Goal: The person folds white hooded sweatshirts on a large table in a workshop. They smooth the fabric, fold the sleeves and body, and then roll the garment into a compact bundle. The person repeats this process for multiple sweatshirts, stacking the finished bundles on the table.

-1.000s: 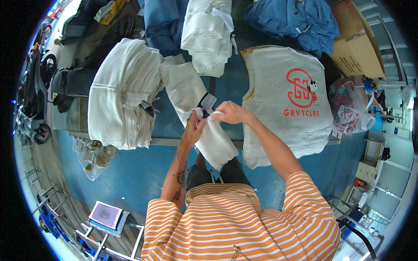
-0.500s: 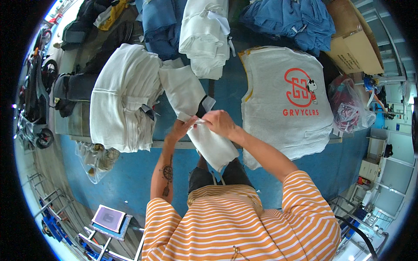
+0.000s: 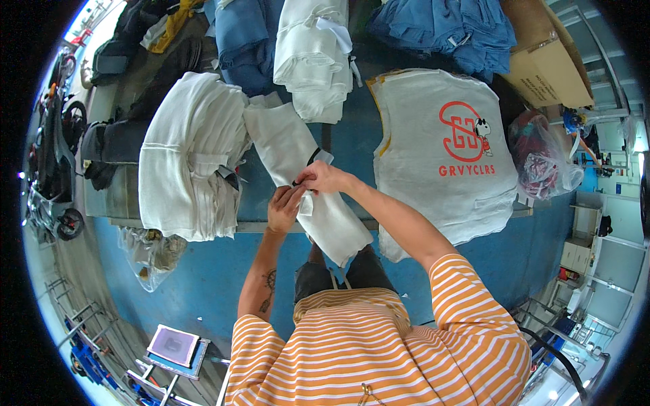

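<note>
- Your left hand [image 3: 284, 208] is curling at the left edge of the folded white cloth [image 3: 342, 230]; I cannot tell its grip.
- Your right hand [image 3: 321, 178] is meeting it above a small white strip [image 3: 307, 205]; its hold is hiding too.
- The cloth is overhanging the table [image 3: 352, 142], lying right of the white stack [image 3: 186, 152].

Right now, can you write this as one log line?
left hand and right hand: meeting over narrow white cloth | left side: white cloth stack | right side: printed panel
</note>
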The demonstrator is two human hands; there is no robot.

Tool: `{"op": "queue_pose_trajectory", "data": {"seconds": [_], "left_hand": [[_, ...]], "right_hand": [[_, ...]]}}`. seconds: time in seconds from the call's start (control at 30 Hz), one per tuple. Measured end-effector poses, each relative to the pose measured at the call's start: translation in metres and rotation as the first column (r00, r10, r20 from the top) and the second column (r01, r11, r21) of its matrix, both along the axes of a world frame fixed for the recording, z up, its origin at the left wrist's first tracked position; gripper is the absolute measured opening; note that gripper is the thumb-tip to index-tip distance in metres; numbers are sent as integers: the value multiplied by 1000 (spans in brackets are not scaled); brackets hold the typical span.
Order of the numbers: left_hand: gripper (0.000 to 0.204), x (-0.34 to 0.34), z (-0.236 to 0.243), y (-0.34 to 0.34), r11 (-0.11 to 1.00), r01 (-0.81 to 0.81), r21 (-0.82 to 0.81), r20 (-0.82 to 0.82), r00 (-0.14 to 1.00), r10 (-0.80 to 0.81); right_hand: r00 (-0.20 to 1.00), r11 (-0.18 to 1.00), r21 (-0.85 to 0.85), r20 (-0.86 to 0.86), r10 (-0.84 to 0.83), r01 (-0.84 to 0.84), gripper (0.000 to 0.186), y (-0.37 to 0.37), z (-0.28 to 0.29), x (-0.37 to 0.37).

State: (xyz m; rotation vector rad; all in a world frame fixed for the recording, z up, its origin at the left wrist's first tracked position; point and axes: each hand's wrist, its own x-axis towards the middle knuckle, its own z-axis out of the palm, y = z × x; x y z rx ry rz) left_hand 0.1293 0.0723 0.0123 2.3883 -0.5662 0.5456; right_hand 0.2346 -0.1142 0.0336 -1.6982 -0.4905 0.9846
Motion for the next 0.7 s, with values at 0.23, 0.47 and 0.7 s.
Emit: {"op": "queue_pose_trajectory", "data": {"seconds": [0.23,0.47,0.7], "left_hand": [[26,-5,-5,-9,985,-141,-95,-28,990,139],[26,-25,-35,22,974,-226,26,-140,964,228],[62,-15,-71,23,501,-777,-382,-913,401,-73]], "right_hand": [[826,973,-213,562,44,93,19,8,8,-15],[655,910,-338,749,105,240,26,-22,-13,-22],[755,705,-428,612,-234,566,79,-55,-48,-116]]}}
